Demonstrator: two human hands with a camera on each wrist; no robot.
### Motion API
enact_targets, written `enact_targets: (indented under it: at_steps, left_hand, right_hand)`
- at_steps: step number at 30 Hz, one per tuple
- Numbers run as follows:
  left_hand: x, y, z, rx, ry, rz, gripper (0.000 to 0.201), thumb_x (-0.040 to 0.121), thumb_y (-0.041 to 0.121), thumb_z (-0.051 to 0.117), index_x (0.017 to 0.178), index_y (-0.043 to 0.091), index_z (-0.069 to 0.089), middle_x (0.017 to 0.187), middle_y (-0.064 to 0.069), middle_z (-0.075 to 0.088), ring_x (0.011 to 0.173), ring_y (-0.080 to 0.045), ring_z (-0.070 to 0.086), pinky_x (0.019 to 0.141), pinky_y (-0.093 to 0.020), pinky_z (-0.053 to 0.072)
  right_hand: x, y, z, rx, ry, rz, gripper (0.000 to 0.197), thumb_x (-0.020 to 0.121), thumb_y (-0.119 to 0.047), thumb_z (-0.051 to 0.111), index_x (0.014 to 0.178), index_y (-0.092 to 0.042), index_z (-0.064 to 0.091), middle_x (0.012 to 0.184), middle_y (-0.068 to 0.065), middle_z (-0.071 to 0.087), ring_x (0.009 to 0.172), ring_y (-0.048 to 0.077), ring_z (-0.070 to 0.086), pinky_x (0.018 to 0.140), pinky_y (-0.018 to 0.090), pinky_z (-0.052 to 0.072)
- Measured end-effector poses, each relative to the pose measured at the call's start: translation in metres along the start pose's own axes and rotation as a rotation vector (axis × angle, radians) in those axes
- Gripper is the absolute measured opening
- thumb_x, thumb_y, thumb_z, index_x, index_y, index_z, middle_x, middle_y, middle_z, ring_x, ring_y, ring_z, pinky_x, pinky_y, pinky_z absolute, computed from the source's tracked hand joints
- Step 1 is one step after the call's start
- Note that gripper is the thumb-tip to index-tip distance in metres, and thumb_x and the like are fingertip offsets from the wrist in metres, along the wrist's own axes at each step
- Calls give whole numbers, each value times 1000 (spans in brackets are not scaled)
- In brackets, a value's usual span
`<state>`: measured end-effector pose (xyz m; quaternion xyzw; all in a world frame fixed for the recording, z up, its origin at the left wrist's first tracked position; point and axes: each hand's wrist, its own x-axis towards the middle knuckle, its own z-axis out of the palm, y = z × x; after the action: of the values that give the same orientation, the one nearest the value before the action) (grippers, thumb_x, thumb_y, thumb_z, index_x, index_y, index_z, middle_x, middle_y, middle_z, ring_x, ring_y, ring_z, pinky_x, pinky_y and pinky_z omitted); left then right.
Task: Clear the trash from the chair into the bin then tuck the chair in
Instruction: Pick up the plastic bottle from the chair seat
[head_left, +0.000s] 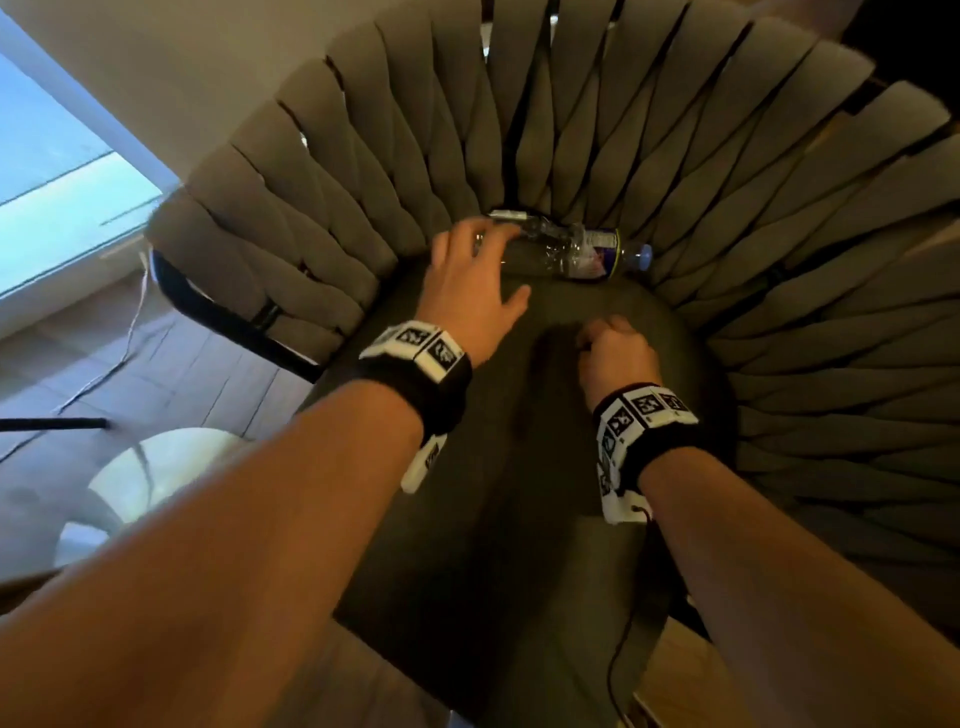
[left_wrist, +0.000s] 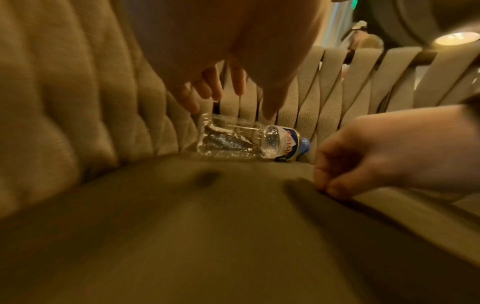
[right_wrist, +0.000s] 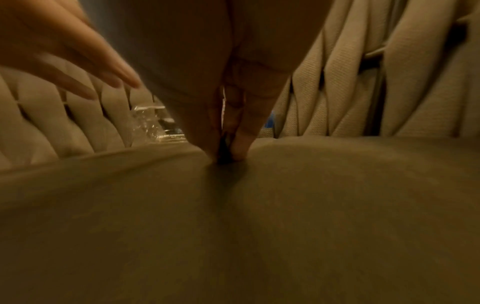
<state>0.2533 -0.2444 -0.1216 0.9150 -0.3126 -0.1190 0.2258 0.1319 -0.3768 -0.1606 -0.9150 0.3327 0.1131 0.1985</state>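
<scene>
A crushed clear plastic bottle (head_left: 571, 254) (left_wrist: 233, 142) (right_wrist: 148, 123) with a blue cap lies on its side at the back of the chair seat (head_left: 493, 519), against the woven strap backrest (head_left: 571, 130). My left hand (head_left: 478, 249) (left_wrist: 228, 102) (right_wrist: 103, 78) hovers over the bottle's base end, fingers spread and straight, just above or touching it. My right hand (head_left: 597, 338) (left_wrist: 327, 185) (right_wrist: 226, 154) is curled on the middle of the seat. Its fingertips pinch a small dark piece (right_wrist: 223, 152); what it is I cannot tell.
A pale round object (head_left: 156, 478) stands on the wood floor at the lower left, beside a thin cable (head_left: 104, 374) and a black bar (head_left: 52, 423). A bright window (head_left: 62, 197) is at the far left. The backrest curves round the seat on three sides.
</scene>
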Motion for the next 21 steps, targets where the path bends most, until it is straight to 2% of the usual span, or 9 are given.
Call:
enact_targets:
  at_steps: [2, 4, 8, 11, 15, 18, 21]
  left_hand:
    - [34, 10, 9, 114, -77, 48, 85, 82, 47, 75, 153, 29, 31, 158, -6, 27, 146, -31, 22, 115, -51, 30]
    - [62, 17, 18, 194, -155, 89, 101, 74, 57, 78, 155, 28, 26, 161, -7, 22, 149, -31, 17, 117, -54, 26]
    - [100, 18, 31, 351, -324, 79, 115, 66, 71, 77, 157, 27, 22, 158, -13, 25, 142, -39, 31, 114, -54, 33]
    - [105, 13, 35, 422, -411, 37, 112, 66, 73, 75, 154, 25, 26, 152, -16, 37, 136, -41, 39, 107, -54, 39]
    - [93, 12, 30, 402, -363, 51, 95, 74, 63, 75, 149, 22, 35, 139, -15, 52, 129, -40, 45, 105, -52, 38]
    - [63, 8, 27, 363, -285, 23, 86, 76, 56, 75, 145, 20, 38, 137, -13, 55, 128, -38, 47, 105, -53, 34]
    - [13, 5, 27, 302, -224, -47, 84, 74, 59, 76, 141, 21, 41, 138, -10, 55, 127, -36, 48, 104, -53, 36]
  right_hand:
    - [-13, 5, 1, 82, 2, 43, 21, 86, -10, 55, 105, -16, 63, 114, 12, 57, 104, 34, 57, 85, 37, 46]
    - [-28, 12, 2, 175, 22, 57, 16, 85, -13, 57, 99, -19, 63, 107, 10, 60, 98, 31, 59, 82, 35, 48]
    - [-53, 27, 1, 331, 76, 85, 12, 85, -14, 60, 94, -23, 62, 97, 1, 61, 86, 19, 61, 76, 35, 54]
    - [-61, 37, 1, 386, 108, 128, 12, 86, -16, 62, 94, -26, 63, 93, -3, 62, 81, 12, 60, 71, 30, 54]
    - [-64, 42, -1, 442, 139, 182, 11, 87, -18, 63, 94, -26, 64, 91, -5, 64, 79, 9, 61, 67, 23, 52]
    - [-68, 40, -5, 476, 143, 203, 10, 87, -18, 64, 93, -25, 65, 88, -5, 65, 73, 5, 61, 60, 13, 44]
    - [-78, 37, -10, 492, 134, 194, 11, 87, -16, 63, 94, -25, 65, 87, -4, 66, 70, 4, 61, 57, 10, 42]
